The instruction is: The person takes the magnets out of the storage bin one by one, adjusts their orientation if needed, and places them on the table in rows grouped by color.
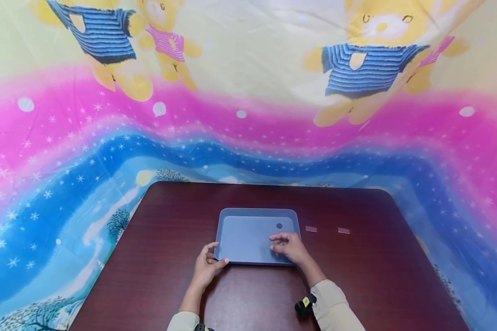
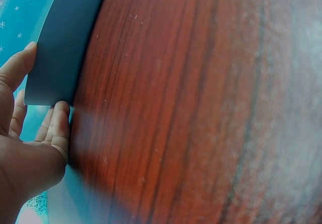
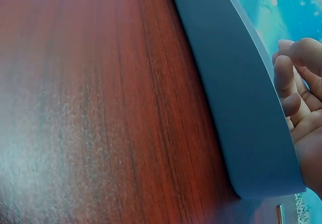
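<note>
A shallow blue-grey rectangular tray (image 1: 248,212) lies on the dark table. My left hand (image 1: 205,269) holds its near left corner, thumb at the front rim and fingers along the left side. The left wrist view shows those fingers (image 2: 60,126) against the corner of the tray wall (image 2: 63,48). Over the right part of the tray hovers my right hand (image 1: 289,247), fingers bent and thumb near the index finger. Whether something small is between these fingertips I cannot tell. A small dark disc (image 1: 279,225) lies in the tray, just beyond that hand.
Two small, pale, see-through rectangular pieces, one nearer the tray (image 1: 311,229) and one farther right (image 1: 343,231), lie on the table (image 1: 182,216). Behind the table hangs a printed cloth (image 1: 248,128) with bears and snowflakes.
</note>
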Action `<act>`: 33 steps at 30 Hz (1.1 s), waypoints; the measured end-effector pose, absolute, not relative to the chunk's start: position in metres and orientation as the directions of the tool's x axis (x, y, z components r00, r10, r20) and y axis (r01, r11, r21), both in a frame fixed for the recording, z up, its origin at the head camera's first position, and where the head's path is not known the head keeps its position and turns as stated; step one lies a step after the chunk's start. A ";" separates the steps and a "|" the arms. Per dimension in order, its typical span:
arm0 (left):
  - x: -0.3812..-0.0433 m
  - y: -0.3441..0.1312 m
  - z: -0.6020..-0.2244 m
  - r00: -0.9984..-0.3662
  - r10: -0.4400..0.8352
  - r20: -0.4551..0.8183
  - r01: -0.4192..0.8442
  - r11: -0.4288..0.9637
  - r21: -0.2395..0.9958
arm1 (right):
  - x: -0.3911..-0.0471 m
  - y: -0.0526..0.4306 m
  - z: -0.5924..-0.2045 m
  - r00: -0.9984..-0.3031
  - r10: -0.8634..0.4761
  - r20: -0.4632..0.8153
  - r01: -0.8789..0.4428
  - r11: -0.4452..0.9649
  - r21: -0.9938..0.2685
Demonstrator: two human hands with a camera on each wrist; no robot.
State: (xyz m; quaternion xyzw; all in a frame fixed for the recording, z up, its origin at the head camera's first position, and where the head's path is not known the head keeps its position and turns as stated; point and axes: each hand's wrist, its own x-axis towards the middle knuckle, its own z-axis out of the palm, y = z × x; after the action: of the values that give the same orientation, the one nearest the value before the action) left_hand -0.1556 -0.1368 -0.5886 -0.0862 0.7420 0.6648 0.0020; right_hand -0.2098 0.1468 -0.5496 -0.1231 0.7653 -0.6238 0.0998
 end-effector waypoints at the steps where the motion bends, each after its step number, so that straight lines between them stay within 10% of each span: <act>1: -0.155 -0.137 -0.587 -0.985 -0.122 -0.121 -0.133 0.099 0.986 | -0.208 0.146 -0.545 -0.949 -0.315 -0.003 -0.064 0.201 -0.978; 33: -0.156 -0.138 -0.587 -0.987 -0.110 -0.117 -0.128 0.095 0.987 | -0.186 0.192 -0.543 -0.988 -0.150 0.040 -0.072 0.219 -0.973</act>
State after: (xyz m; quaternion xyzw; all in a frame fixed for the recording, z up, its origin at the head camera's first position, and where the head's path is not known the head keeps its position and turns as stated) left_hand -0.1560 -0.1375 -0.5871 -0.0804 0.7399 0.6678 0.0066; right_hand -0.1859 0.1925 -0.5426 -0.0713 0.7800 -0.6209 0.0314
